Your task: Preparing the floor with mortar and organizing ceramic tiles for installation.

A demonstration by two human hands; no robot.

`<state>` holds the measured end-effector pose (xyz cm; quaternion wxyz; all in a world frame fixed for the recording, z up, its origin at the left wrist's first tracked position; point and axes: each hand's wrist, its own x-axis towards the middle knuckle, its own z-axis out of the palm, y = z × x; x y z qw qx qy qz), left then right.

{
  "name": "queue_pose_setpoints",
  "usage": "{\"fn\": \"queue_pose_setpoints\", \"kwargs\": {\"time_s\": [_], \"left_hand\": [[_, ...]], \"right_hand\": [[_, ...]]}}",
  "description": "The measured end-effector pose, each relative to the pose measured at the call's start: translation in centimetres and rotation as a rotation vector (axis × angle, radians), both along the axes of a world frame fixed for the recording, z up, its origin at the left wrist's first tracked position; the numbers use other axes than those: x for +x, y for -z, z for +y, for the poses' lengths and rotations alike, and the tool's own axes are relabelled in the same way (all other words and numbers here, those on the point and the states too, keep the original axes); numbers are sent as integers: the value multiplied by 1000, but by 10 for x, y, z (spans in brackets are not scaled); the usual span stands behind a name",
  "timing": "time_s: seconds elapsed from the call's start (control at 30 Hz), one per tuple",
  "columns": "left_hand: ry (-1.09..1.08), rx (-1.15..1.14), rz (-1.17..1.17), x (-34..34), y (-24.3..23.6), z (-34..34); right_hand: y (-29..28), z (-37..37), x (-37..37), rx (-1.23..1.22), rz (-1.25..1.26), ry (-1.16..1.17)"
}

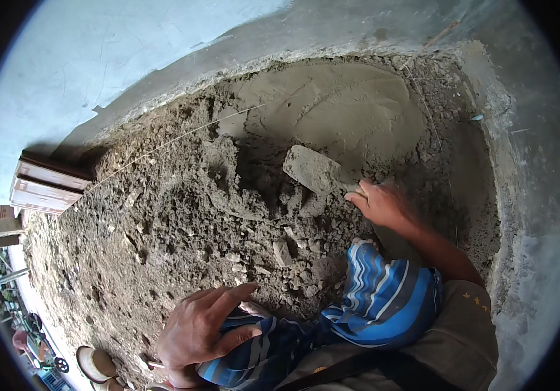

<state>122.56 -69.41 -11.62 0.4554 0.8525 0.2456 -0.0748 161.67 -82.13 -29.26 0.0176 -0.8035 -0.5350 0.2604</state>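
Note:
My right hand (384, 205) is closed around the handle of a trowel (311, 168). The trowel's flat blade is smeared with grey mortar and lies over a dark hollow in the rubble, pointing left. Just beyond it spreads a patch of wet, smoothed mortar (358, 107). My left hand (203, 326) is empty, its fingers apart, above my left knee in blue striped cloth. Loose, crumbly soil and mortar (182, 202) cover the ground in front of it. A small broken block (282, 253) lies between my knees and the trowel.
A taut string (176, 138) crosses the ground from a stack of tiles (42, 186) against the left wall toward the mortar. Another string (427, 104) runs along the right. Painted walls (130, 58) bound the far and right sides. A bucket-like container (95, 363) sits at lower left.

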Motion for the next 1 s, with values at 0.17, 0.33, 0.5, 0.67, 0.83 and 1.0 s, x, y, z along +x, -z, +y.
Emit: {"fn": "queue_pose_setpoints", "kwargs": {"time_s": [0.17,0.33,0.5,0.67,0.83,1.0], "left_hand": [[106,59,-155,-17,-15,-7],[167,-3,-165,-15,-29,-15],[170,13,-204,-13,-29,-14],[114,-32,-121,-21,-18,-11],[-42,-290,83,-7,-1,-5],[-161,-214,314,18,0,-5]], "right_hand": [[-14,20,-43,-71,-34,78],[46,78,-97,-32,208,-57],[55,54,-79,0,244,-14],[7,13,-56,-38,321,128],[-16,-15,3,149,765,394],[2,31,103,259,1653,660]]}}
